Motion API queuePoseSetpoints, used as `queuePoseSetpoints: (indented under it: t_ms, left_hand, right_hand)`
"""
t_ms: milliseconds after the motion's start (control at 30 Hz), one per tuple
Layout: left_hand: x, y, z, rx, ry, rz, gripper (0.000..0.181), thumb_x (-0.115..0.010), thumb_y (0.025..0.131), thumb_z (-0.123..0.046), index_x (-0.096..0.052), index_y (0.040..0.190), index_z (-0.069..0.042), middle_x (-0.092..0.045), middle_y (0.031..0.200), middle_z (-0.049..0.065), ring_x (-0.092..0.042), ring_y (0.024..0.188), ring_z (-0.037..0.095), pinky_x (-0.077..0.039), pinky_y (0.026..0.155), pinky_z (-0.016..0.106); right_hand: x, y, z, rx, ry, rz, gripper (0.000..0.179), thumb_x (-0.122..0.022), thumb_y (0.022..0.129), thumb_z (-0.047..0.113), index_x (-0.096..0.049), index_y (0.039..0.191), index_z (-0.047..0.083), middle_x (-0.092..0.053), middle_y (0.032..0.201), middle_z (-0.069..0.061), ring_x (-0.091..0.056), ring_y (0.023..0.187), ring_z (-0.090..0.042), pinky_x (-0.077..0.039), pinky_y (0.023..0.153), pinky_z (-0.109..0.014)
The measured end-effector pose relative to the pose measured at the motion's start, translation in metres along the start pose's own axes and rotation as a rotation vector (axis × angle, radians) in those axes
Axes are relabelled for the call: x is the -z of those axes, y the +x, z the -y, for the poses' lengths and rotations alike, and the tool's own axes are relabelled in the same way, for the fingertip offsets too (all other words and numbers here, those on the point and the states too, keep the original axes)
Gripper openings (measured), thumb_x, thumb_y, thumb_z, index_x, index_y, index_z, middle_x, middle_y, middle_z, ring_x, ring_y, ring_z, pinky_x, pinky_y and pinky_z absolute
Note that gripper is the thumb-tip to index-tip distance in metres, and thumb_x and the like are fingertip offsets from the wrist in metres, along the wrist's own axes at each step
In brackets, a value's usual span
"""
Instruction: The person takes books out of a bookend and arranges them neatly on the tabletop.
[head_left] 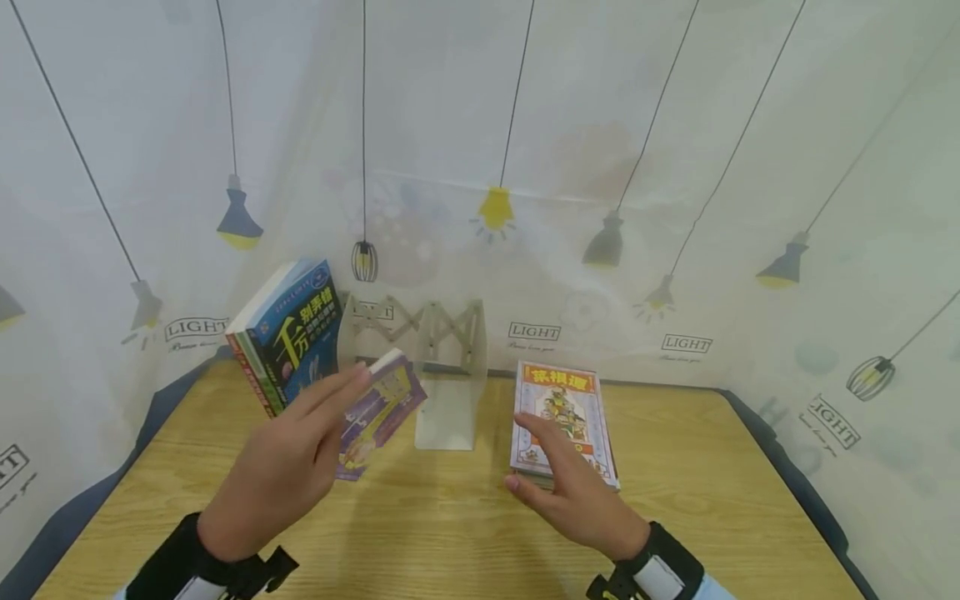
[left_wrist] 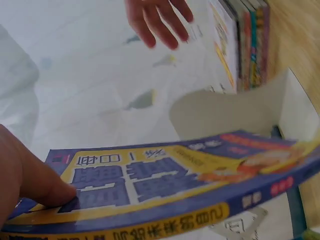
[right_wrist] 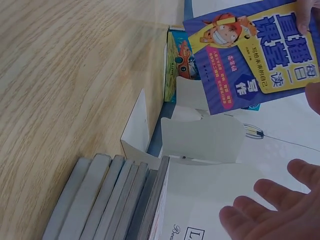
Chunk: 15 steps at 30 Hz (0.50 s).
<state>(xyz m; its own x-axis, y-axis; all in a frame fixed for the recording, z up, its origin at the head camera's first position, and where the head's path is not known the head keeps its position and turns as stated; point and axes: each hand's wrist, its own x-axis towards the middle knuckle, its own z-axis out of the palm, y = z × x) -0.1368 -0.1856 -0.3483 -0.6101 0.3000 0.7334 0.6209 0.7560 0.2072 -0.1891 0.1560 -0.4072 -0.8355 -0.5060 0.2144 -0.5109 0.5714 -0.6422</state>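
Note:
My left hand (head_left: 281,462) pinches a purple and yellow paperback book (head_left: 381,408) with Chinese lettering. The left wrist view shows the thumb (left_wrist: 47,187) pressed on its cover, and its front (right_wrist: 255,55) faces the right wrist camera. Holding nothing, my right hand (head_left: 588,504) has its fingers spread and overlaps the near side of a stack of books (head_left: 543,379) in the head view. The top book there has a white and pale purple cover with cartoon figures. The right wrist view shows the spines (right_wrist: 100,195) of several books in that stack.
A white expanding bookshelf (head_left: 445,425) stands at the back middle of the wooden table (head_left: 420,533). Several upright books (head_left: 296,333), the front one dark blue, lean at its left end. Behind hangs a white curtain (head_left: 427,108) printed with lamps.

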Motion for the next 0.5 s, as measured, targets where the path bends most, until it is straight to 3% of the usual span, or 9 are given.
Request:
queuePoseSetpoints:
  t_ms: [100, 167, 267, 333, 400, 500]
  left_hand:
    - [0.004, -0.001, -0.014, -0.028, -0.069, 0.009, 0.074, -0.065, 0.081, 0.019, -0.051, 0.147, -0.009, -0.058, 0.141, 0.014, -0.048, 0.068, 0.002, -0.028, 0.052, 0.007]
    - [0.005, -0.002, -0.022, -0.062, -0.134, 0.015, 0.075, -0.067, 0.08, 0.02, -0.051, 0.147, -0.009, -0.057, 0.141, 0.014, -0.042, 0.062, -0.002, -0.028, 0.052, 0.007]
    - [0.002, -0.004, -0.029, -0.112, -0.26, 0.064, 0.064, -0.064, 0.089, 0.012, -0.05, 0.148, -0.008, -0.056, 0.143, 0.013, -0.053, 0.068, 0.0, -0.037, 0.057, 0.004]
    - [-0.002, -0.005, -0.032, -0.129, -0.344, 0.105, 0.055, -0.062, 0.095, 0.005, -0.05, 0.148, -0.008, -0.055, 0.145, 0.012, -0.066, 0.088, 0.007, -0.046, 0.068, 0.004]
    - [-0.006, -0.007, -0.035, -0.13, -0.429, 0.144, 0.051, -0.059, 0.098, 0.001, -0.05, 0.148, -0.008, -0.054, 0.146, 0.011, -0.065, 0.115, 0.02, -0.053, 0.079, 0.011]
    - [-0.011, -0.008, -0.037, -0.142, -0.518, 0.169, 0.052, -0.061, 0.097, 0.004, -0.051, 0.147, -0.007, -0.055, 0.145, 0.012, -0.062, 0.123, 0.024, -0.056, 0.085, 0.017]
  right_hand:
    - [-0.001, -0.001, 0.002, 0.049, 0.014, -0.013, 0.071, -0.063, 0.096, 0.048, -0.027, 0.156, 0.034, -0.039, 0.156, 0.0, -0.043, 0.141, -0.028, -0.041, 0.111, -0.052]
    - [-0.002, -0.002, 0.005, 0.088, 0.02, -0.023, 0.07, -0.064, 0.097, 0.043, -0.028, 0.156, 0.034, -0.039, 0.156, 0.001, -0.045, 0.14, -0.027, -0.043, 0.11, -0.049]
    - [-0.003, -0.004, 0.008, 0.151, 0.038, -0.029, 0.068, -0.066, 0.098, 0.033, -0.03, 0.156, 0.03, -0.041, 0.154, 0.002, -0.045, 0.139, -0.023, -0.044, 0.11, -0.044]
    - [-0.004, -0.005, 0.01, 0.193, 0.036, -0.035, 0.065, -0.066, 0.098, 0.028, -0.033, 0.155, 0.027, -0.045, 0.152, 0.0, -0.048, 0.137, -0.021, -0.046, 0.108, -0.041]
    - [-0.005, -0.005, 0.01, 0.225, 0.058, -0.024, 0.056, -0.065, 0.099, 0.024, -0.041, 0.151, 0.024, -0.054, 0.143, 0.0, -0.055, 0.129, -0.019, -0.051, 0.103, -0.039]
    - [-0.005, -0.006, 0.009, 0.234, 0.104, 0.006, 0.037, -0.062, 0.101, 0.022, -0.056, 0.137, 0.023, -0.067, 0.124, 0.004, -0.066, 0.109, -0.013, -0.058, 0.089, -0.034]
